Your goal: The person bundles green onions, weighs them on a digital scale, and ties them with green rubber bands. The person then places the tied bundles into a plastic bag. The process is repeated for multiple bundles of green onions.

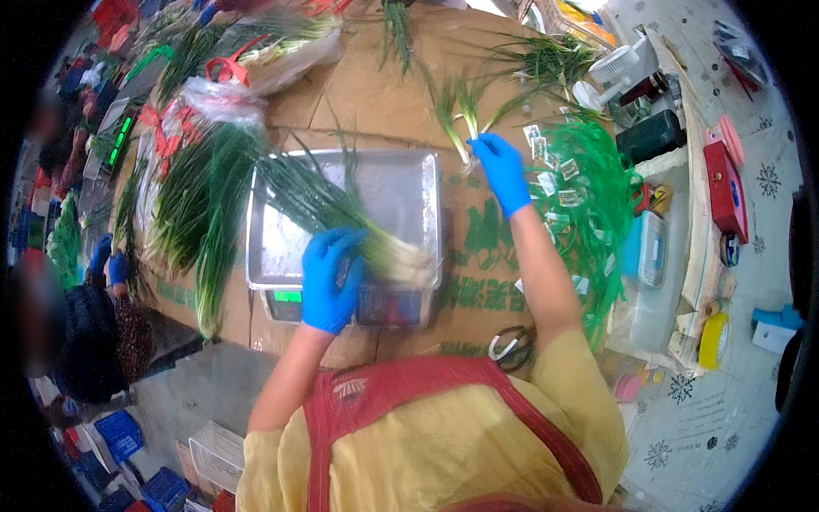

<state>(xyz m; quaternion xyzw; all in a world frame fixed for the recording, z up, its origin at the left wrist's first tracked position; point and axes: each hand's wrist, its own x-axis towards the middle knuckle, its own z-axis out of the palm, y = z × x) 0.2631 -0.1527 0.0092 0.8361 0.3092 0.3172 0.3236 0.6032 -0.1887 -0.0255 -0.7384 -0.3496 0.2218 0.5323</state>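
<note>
A bunch of green onions (377,246) lies across the steel tray (429,169) of a weighing scale. My left hand (333,278), in a blue glove, is at the lower side of this bunch with curled fingers; whether it grips the stalks cannot be told. To the right, my right hand (500,169), also gloved in blue, pinches a few loose green onions (470,115) near their white ends, above the cardboard. Another thin stalk lies beside its fingertips. The scale's display (288,296) glows green below the tray.
More green onions (185,205) and plastic bags (224,102) lie left. Green mesh bags (582,173) with labels are at right, below further green onions (550,61). Scissors (508,345) lie near my body. A white fan (608,70) stands upper right. A co-worker's gloved hands (110,261) are far left.
</note>
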